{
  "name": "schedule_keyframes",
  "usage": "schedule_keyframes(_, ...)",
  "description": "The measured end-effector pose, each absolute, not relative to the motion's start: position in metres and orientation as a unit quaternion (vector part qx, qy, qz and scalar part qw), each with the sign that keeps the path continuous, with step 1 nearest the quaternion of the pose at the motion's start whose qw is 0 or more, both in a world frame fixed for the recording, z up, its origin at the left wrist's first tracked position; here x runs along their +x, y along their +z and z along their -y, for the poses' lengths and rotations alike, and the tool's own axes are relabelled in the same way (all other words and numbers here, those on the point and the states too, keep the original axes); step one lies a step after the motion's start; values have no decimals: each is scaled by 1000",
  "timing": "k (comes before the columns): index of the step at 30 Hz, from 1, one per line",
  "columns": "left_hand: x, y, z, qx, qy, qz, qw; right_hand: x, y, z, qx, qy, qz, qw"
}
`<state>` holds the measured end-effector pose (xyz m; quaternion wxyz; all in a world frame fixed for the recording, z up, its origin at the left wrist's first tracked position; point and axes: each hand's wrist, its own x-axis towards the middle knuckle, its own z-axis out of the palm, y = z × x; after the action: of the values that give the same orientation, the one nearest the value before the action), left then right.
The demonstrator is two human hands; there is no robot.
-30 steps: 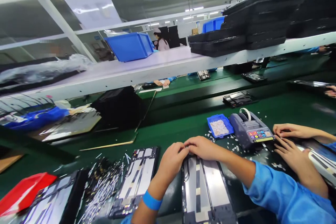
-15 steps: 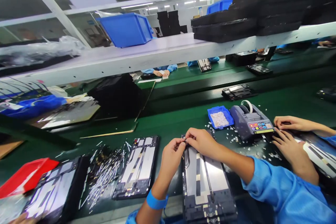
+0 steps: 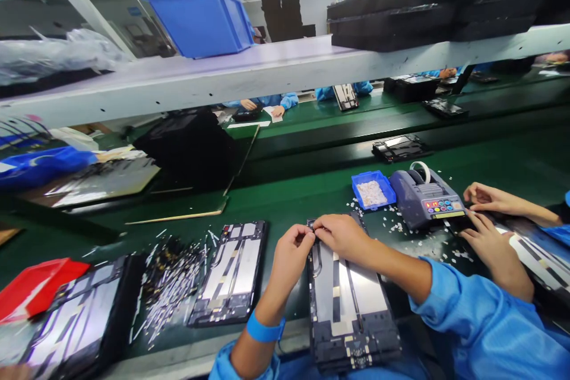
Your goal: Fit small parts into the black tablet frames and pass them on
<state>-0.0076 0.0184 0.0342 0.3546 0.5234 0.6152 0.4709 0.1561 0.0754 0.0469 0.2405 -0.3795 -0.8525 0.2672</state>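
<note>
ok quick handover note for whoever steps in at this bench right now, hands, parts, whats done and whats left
Left hand and right hand: fingertips meet at the top edge of the open tablet chassis, pinching something too small to make out.
The chassis lies flat on the green bench in front of the person.
A second open chassis lies just left; loose strips are scattered beside it.
Blue parts tray and tape dispenser stand to the right, where a co-worker's hands are busy.
Done: cannot tell. Left: the work at the top edge is underway.

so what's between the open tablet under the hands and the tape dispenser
In the head view, only small white scraps on the green belt lie between the open tablet and the tape dispenser.
</note>
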Motion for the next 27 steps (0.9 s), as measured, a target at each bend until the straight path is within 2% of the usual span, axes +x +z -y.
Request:
schedule_keyframes(7, -9, 35, -18, 562, 442, -615, 332, 155, 44, -76, -406, 252, 846, 236)
schedule_keyframes(13, -10, 31, -25, 503, 476, -605, 394, 178, 54, -93, -476, 185, 829, 226)
schedule_keyframes(15, -13, 27, -29, 473, 497, -603, 407, 207, 58, -114, -545, 135, 804, 193)
schedule_keyframes(18, -16, 21, -33, 443, 511, -605, 420, 252, 58, -148, -669, 45, 739, 72)
schedule_keyframes(21, -16, 15, -36, 430, 522, -605, 421, 270, 59, -159, -696, 20, 718, 8)
schedule_keyframes(24, -15, 11, -36, 426, 531, -606, 411, 244, 62, -135, -625, 59, 775, 71)
schedule_keyframes(27, -13, 11, -35, 438, 524, -620, 387, 195, 65, -99, -472, 155, 852, 167)
